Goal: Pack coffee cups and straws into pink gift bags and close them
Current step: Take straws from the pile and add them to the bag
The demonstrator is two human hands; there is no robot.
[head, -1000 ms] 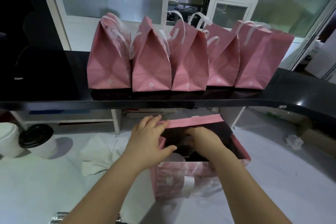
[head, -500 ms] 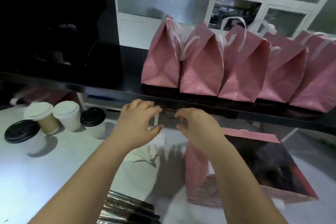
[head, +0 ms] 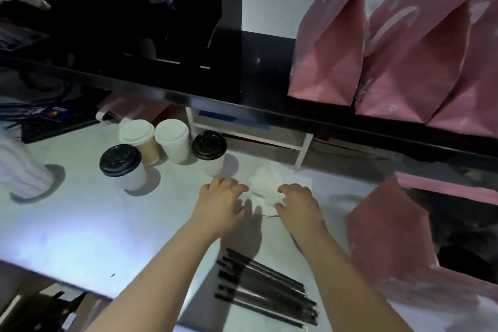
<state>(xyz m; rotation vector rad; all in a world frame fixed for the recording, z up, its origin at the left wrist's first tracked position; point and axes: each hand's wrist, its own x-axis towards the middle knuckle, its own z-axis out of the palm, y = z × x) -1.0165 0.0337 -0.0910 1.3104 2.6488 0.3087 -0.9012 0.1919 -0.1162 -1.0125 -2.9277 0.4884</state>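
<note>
We count 4 cups (head: 172, 140) on table (head: 80, 224), 3 shut bags (head: 328, 43) on shelf (head: 266, 67), 1 open bag (head: 390, 245) at right, 1 straw pile (head: 266, 288). Our left hand (head: 221, 202) & right hand (head: 299, 205): empty, fingers loose, lower than before.

Pink bags, black-and-white cups, pale table.
The gift bags (head: 326, 43) on the glossy black shelf (head: 269, 113) are plain dusty pink, each with a small white mark near the bottom. The open bag (head: 388, 237) is the same pink, dark inside. The two black-lidded cups (head: 121, 162) have white bodies. One white cup (head: 172, 140) is white all over. The tan cup (head: 141, 140) has a white lid. The straws (head: 266, 286) are black, the tissue (head: 265, 186) white, the table (head: 80, 224) greyish white.
</note>
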